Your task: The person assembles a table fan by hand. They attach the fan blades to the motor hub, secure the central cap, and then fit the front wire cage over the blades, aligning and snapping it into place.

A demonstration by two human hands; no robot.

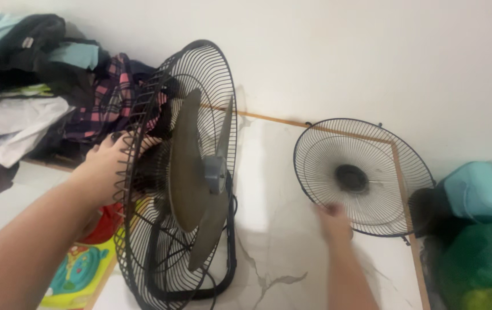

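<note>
A white marbled floor (269, 252) is carrying everything here, and the largest thing on it is the black fan (185, 172), sitting left of centre with its blades (200, 178) bared and its rear cage (142, 189) still in place, its broad face turning toward the right. The left hand (105, 166) is gripping that cage at its upper left rim, fingers curling through the wires, so the fan is lying right at this hand, pressing against it. Well apart to the right, the detached front grille (363, 175) is leaning against the white wall (372, 57), its round face looking out toward the camera and its lower edge resting near the floor. The right hand (333, 221) is reaching at the grille's lower left rim; it is blurring in the picture, so whether it is closing on the wire or only touching it I cannot tell. The grille is lying up and to the right of that hand, and the right arm is plainly the nearer one to it. Behind the fan a pile of clothes (45, 92) is heaping up, a colourful toy (79, 272) is lying under the left forearm, and green and teal bags (481, 229) are sitting at the far right.
</note>
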